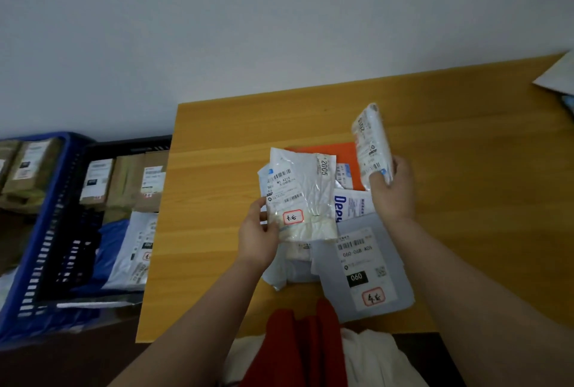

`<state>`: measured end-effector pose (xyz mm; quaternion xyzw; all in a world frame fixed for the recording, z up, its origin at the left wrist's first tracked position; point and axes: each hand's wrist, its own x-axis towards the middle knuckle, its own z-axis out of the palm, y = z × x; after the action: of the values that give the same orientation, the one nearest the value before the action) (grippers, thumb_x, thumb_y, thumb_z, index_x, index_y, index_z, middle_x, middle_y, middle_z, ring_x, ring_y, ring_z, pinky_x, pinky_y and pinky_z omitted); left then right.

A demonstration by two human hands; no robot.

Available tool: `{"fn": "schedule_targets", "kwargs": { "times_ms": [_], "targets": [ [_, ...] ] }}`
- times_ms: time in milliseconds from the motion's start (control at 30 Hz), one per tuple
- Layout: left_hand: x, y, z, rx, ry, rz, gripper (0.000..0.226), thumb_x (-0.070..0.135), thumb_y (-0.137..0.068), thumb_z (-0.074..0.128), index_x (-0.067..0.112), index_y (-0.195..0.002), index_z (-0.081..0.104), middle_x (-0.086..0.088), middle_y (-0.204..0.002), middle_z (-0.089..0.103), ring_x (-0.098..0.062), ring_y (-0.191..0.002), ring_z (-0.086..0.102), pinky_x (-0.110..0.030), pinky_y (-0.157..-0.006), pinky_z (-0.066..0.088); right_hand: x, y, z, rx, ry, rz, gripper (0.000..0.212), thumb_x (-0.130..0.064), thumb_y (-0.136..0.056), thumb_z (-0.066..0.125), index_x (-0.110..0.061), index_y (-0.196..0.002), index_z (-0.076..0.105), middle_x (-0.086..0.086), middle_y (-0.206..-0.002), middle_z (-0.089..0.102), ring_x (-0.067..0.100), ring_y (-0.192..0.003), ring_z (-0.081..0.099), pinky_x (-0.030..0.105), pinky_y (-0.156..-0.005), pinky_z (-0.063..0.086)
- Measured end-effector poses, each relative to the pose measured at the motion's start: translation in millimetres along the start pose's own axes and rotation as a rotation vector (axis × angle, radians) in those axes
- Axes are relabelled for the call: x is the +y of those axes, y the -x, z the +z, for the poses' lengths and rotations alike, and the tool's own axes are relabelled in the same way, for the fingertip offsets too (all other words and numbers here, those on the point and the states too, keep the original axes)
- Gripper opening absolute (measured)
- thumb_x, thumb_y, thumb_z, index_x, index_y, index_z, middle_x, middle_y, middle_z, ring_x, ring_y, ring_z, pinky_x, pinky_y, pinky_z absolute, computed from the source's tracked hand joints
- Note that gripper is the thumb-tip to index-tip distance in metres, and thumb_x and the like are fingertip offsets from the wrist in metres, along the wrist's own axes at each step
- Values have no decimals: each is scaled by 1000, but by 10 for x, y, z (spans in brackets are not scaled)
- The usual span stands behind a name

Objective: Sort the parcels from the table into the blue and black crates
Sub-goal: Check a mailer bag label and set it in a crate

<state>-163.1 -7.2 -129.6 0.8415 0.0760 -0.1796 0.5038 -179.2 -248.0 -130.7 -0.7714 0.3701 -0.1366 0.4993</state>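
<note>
I note left hand (259,239) pinching a white parcel (299,197), right hand (393,191) gripping another (371,144); slick film could slip mid-frame.

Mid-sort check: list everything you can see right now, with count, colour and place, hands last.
table: one, wooden yellow-brown, centre and right
clear-wrapped parcel: one, white with a red-framed sticker, held up over the pile
small wrapped parcel: one, white, held upright over the table
grey mailer: one, grey with a 060 label, near table edge
orange parcel: one, under the pile, far side
white mailer with blue print: one, mid-pile, mostly covered
blue crate: one, far left, holds brown boxes
black crate: one, between blue crate and table, holds brown boxes and soft bags
paper sheet: one, pale, table's far right corner
left hand: grips clear-wrapped parcel
right hand: grips small wrapped parcel
</note>
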Motion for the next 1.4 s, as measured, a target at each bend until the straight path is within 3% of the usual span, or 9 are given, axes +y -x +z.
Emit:
{"fn": "schedule_targets", "kwargs": {
  "times_ms": [100,233,467,667,933,1033,1133,1267,1400],
  "targets": [
    [-28,-3,48,2,0,14,46,7,-97,53,19,-140,44,-7,-112,62,-15,-92,63,-44,-81,57,43,132,-156,7,-322,207,23,-12,-91,53,-19,-112,55,-6,-95,65,2,-62,67,17,-43,47],
    [-20,48,123,-4,41,46,45,4,-96,52,16,-139,45,1,-103,59,-8,-87,62,-42,-79,58,128,305,-349,92,-421,303,15,-17,-91,56,-26,-103,59,-4,-101,68,11,-80,70,24,-55,54],
    [-29,106,226,7,76,13,44,4,-96,53,16,-138,46,-10,-112,61,-26,-98,63,-51,-85,55,10,349,-591,39,-798,347,14,-3,-92,53,-15,-98,59,5,-95,71,18,-82,71,35,-76,57],
    [-29,127,246,18,79,3,45,6,-96,53,16,-139,45,-12,-115,61,-23,-97,62,-49,-86,55,49,455,-598,-8,-827,344,13,0,-92,50,-9,-92,58,1,-79,75,19,-74,73,31,-63,60],
    [1,132,245,44,88,-15,45,8,-98,51,19,-141,45,-10,-117,61,-20,-100,60,-43,-86,55,190,472,-595,-65,-763,387,11,-2,-92,51,-11,-98,53,9,-92,70,26,-81,70,41,-72,58],
    [30,103,224,45,85,-13,43,8,-98,49,20,-140,47,-9,-115,62,-17,-97,60,-34,-79,53,204,397,-683,-111,-647,373,16,1,-90,50,-15,-94,52,7,-91,68,24,-80,68,37,-67,54],
    [64,84,200,47,82,6,42,5,-98,46,21,-137,51,-11,-114,62,-21,-101,61,-36,-83,54,166,257,-809,-171,-521,357,23,2,-88,45,-18,-89,55,4,-83,67,22,-77,66,30,-58,54],
    [66,71,175,53,89,14,42,2,-98,44,22,-133,54,-10,-115,62,-22,-101,60,-33,-81,53,80,36,-832,-408,-105,298,19,-7,-94,48,-20,-107,52,4,-90,64,15,-70,66,22,-42,49],
    [54,92,137,39,73,11,41,5,-100,44,25,-135,53,-4,-119,63,-19,-101,62,-25,-75,52,9,-105,-651,-419,313,16,49,-15,-91,61,-19,-134,38,3,-115,58,23,-94,65,47,-78,57]
  ]
}}
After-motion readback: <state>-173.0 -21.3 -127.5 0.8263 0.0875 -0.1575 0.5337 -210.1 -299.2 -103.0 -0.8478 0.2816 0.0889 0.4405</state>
